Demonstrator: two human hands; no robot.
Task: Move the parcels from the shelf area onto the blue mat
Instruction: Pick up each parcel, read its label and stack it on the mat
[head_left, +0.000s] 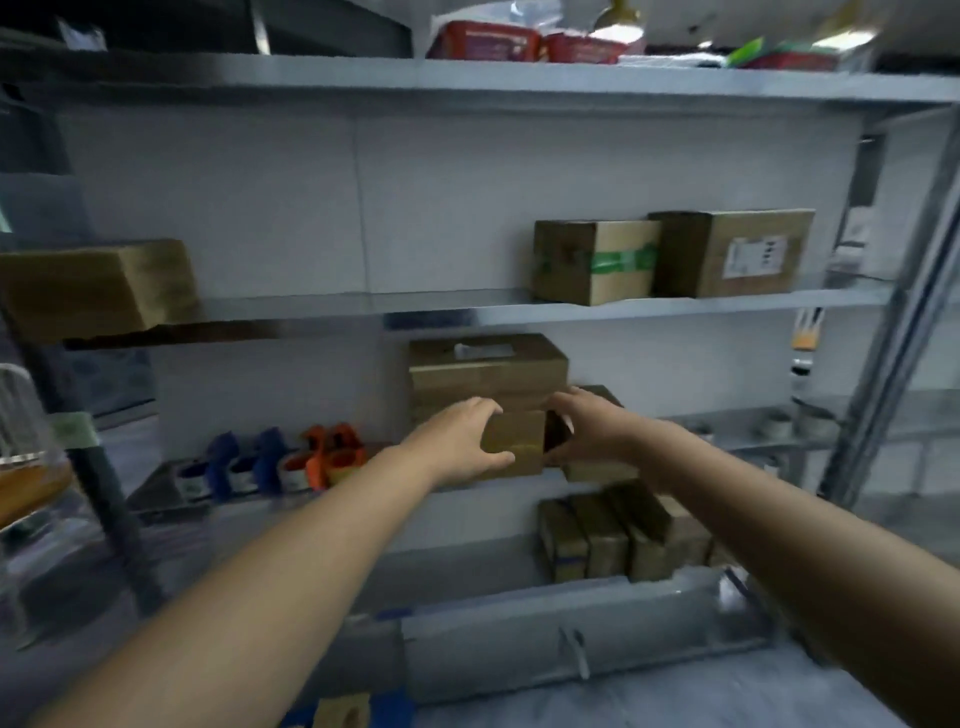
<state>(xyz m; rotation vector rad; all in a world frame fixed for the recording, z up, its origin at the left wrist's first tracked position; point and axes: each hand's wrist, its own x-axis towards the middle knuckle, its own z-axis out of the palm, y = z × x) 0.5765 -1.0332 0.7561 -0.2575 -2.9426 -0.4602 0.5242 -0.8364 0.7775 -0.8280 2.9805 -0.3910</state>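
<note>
Left grip (462, 441) pinches box (514, 444) at its left edge, thumb below, fingers on top. Right grip (587, 426) is curled round the right end. Box sits on lower shelf (270, 496), in front of carton (488, 369). Squeeze evenly and draw it straight out, level, before lifting.

Indoor, medium-bright, cool white light from above; soft shadows only, darkest under the middle shelf board (467, 312). Blown-out glare on the top-shelf packets (587, 44). Whole frame soft with motion blur; left hand (457, 441), right hand (592, 426) and small parcel (519, 441) smeared, box label (756, 257) unreadable. Wide-angle bend: right shelf post (893, 338) leans, left-edge box (93, 286) stretched. Top left corner dark and murky. Colours flat.
</note>
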